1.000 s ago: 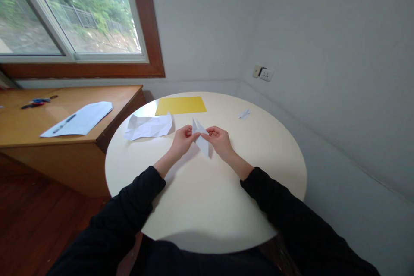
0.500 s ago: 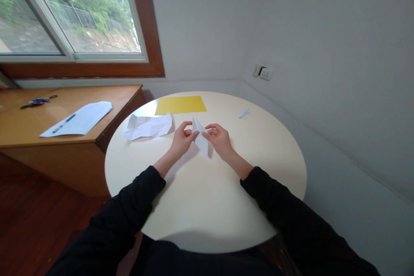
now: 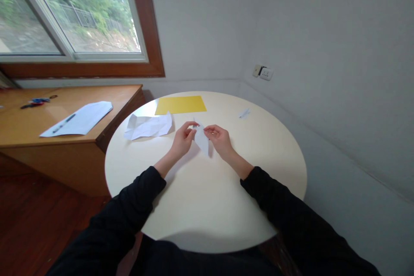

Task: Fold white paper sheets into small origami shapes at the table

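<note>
A small folded white paper (image 3: 202,140), pointed at its lower end, is held over the middle of the round table (image 3: 207,198). My left hand (image 3: 183,139) pinches its left edge between thumb and fingers. On the other side my right hand (image 3: 219,139) has its thumb and fingertips closed on the paper's upper right edge. Part of the paper's top is hidden by the fingers. A creased white sheet (image 3: 148,127) lies on the table to the left of my left hand.
Behind my hands lies a yellow sheet (image 3: 180,105). A small folded white paper piece (image 3: 245,114) rests at the back right. The wooden desk (image 3: 77,142) on the left bears white papers (image 3: 87,116), a black pen (image 3: 64,123) and scissors (image 3: 37,102).
The two upper points of the folded paper, spread apart before, now appear closer together. My fingers have shifted slightly at its top; my arms have stayed in place.
</note>
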`<state>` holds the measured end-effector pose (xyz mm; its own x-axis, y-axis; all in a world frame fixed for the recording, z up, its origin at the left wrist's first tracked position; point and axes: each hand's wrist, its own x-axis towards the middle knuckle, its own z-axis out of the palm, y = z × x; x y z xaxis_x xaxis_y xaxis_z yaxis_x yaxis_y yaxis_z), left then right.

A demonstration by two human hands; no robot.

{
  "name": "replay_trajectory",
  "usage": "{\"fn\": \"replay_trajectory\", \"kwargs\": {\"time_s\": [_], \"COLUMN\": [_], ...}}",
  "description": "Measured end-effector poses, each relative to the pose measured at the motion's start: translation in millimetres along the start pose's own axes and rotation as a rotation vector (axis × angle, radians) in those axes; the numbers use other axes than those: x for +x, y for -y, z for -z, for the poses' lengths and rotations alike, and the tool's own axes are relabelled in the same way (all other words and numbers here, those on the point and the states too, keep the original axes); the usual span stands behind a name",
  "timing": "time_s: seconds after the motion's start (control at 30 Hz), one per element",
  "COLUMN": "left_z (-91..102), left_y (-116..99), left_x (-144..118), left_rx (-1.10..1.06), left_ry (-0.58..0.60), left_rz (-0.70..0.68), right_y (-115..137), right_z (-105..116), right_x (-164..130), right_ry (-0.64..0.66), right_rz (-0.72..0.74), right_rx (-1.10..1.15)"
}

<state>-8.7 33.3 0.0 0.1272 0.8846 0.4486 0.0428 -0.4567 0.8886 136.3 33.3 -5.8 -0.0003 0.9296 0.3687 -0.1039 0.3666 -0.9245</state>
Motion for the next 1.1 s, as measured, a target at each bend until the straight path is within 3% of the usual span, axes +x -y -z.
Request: {"fn": "replay_trajectory", "kwargs": {"time_s": [0.17, 0.43, 0.7, 1.1], "left_z": [0.5, -0.6, 2.4, 0.9], "left_y": [-2.1, -7.5, -4.7, -7.4], "left_x": [0.8, -0.3, 0.1, -1.3], "left_rx": [0.027, -0.328, -0.447, -0.435], "left_ry": [-0.025, -0.091, -0.057, -0.036], "left_rz": [0.038, 0.304, 0.308, 0.301], "right_y": [0.8, 3.0, 2.3, 3.7], "right_z": [2.4, 3.8, 5.0, 4.9], "right_x": [-1.0, -0.9, -1.6, -2.4], "right_ry": [0.026, 0.100, 0.103, 0.105], "right_rz": [-0.092, -0.228, -0.242, -0.230], "right_rx": [0.054, 0.277, 0.247, 0.216]}}
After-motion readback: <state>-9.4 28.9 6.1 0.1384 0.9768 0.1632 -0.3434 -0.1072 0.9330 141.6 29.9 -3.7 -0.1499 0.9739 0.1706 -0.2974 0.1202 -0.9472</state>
